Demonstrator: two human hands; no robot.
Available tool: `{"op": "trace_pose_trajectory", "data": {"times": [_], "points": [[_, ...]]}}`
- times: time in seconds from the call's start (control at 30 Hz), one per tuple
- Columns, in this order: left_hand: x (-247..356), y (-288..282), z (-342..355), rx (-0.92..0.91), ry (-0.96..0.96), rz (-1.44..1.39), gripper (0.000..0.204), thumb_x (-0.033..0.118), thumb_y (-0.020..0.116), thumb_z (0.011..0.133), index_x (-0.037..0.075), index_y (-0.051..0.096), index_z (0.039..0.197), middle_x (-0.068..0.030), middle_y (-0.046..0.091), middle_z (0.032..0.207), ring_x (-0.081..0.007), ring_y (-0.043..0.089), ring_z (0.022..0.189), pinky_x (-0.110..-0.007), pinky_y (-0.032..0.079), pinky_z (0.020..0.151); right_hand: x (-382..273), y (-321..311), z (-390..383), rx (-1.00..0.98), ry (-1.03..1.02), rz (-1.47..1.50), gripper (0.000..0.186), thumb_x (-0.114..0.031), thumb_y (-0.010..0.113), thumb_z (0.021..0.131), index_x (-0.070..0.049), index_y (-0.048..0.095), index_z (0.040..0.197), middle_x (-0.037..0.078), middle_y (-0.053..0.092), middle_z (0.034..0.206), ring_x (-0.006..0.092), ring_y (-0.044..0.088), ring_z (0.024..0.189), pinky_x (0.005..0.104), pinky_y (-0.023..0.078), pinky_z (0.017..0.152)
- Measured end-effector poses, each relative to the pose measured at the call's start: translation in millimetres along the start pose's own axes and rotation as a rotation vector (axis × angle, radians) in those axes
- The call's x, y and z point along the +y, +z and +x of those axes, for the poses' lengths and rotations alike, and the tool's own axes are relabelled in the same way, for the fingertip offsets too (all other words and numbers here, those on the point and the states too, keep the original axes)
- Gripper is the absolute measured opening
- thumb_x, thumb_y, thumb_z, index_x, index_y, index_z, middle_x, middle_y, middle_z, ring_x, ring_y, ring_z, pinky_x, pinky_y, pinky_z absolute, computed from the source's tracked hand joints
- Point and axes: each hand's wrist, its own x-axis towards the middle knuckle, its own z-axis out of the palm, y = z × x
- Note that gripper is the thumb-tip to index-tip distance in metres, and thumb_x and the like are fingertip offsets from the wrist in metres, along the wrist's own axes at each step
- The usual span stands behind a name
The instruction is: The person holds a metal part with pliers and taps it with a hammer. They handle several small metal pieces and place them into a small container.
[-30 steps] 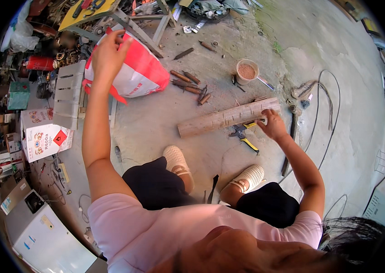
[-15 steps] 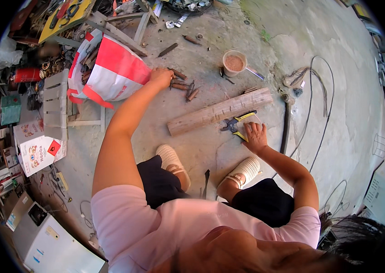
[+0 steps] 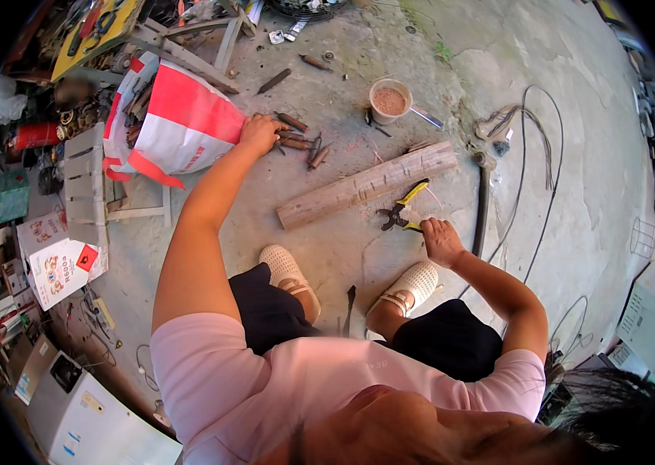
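My left hand [image 3: 262,133] is at the far left, beside a red-and-white bag [image 3: 195,111] lying tipped with dark pieces in its mouth. Its fingers curl over a small pile of brown, rusty-looking cylinders [image 3: 296,143]; the grip itself is partly hidden. My right hand [image 3: 443,243] closes by thumb and fingers on the end of one yellow handle of a pair of pliers [image 3: 401,212]. The other handle stands free and the jaws are spread, with nothing between them. Just beyond the pliers, a wooden block [image 3: 366,186] lies slantwise on the concrete.
A cup of brownish contents [image 3: 390,101] stands past the wood. To the right lie a dark pipe [image 3: 484,205] and a looped black cable [image 3: 562,147]. A grey slatted stool [image 3: 85,182] and a printed carton [image 3: 60,263] are at the left. My shoes [image 3: 412,288] flank a dark flat tool [image 3: 350,306].
The pliers have turned, their free handle swinging up and away from the held one. My right hand has gone from spread fingers to a pinch. My left hand stays by the pile.
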Motion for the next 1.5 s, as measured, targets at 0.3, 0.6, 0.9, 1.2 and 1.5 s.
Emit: {"op": "trace_pose_trajectory", "data": {"times": [0.3, 0.6, 0.9, 1.2, 1.5], "points": [[6.2, 5.4, 5.5, -0.096, -0.064, 0.028, 0.03, 0.023, 0.072, 0.078, 0.024, 0.067, 0.107, -0.0001, 0.064, 0.108, -0.0209, 0.052, 0.111, -0.042, 0.035, 0.094, -17.6, -61.5, 6.4, 0.252, 0.411, 0.404, 0.027, -0.029, 0.067, 0.084, -0.007, 0.053, 0.088, 0.015, 0.061, 0.065, 0.0351, 0.062, 0.061, 0.0431, 0.047, 0.056], [5.4, -2.5, 5.9, -0.191, -0.07, -0.024, 0.026, 0.024, 0.074, 0.075, 0.021, 0.068, 0.1, 0.0007, 0.065, 0.107, -0.0215, 0.053, 0.109, -0.041, 0.034, 0.091, -9.5, -64.3, 40.2, 0.24, 0.592, 0.451, 0.031, -0.033, 0.062, 0.087, -0.004, 0.054, 0.085, 0.02, 0.06, 0.067, 0.0372, 0.062, 0.069, 0.0452, 0.047, 0.062], [13.5, -22.8, 6.2, -0.15, -0.086, 0.074, 0.023, 0.029, 0.069, 0.081, 0.019, 0.067, 0.103, -0.0033, 0.065, 0.107, -0.0227, 0.054, 0.107, -0.041, 0.034, 0.09, 10.9, -11.7, 53.9, 0.1, 0.622, 0.706, 0.08, -0.02, 0.066, 0.075, -0.008, 0.027, 0.143, 0.027, 0.04, 0.135, 0.0386, 0.039, 0.127, 0.0398, 0.032, 0.108], [37.5, -25.9, 3.8, -0.378, -0.141, -0.928, 0.037, 0.031, 0.062, 0.091, 0.008, 0.056, 0.119, -0.0037, 0.064, 0.112, -0.0191, 0.061, 0.096, -0.03, 0.045, 0.082, 27.3, 1.9, 59.5, 0.092, 0.371, 0.685, 0.071, -0.023, 0.065, 0.078, -0.006, 0.036, 0.14, 0.023, 0.045, 0.136, 0.0349, 0.045, 0.125, 0.0381, 0.034, 0.107], [109.1, -108.1, 5.9, -0.588, -0.138, -1.397, 0.05, 0.043, 0.062, 0.09, 0.01, 0.054, 0.128, 0.0051, 0.062, 0.109, -0.0023, 0.051, 0.1, -0.02, 0.036, 0.078, 2.5, -50.1, 82.8, 0.114, 0.346, 0.743, 0.045, -0.032, 0.063, 0.085, -0.003, 0.054, 0.119, 0.017, 0.062, 0.099, 0.0334, 0.058, 0.098, 0.0394, 0.045, 0.085]]}}
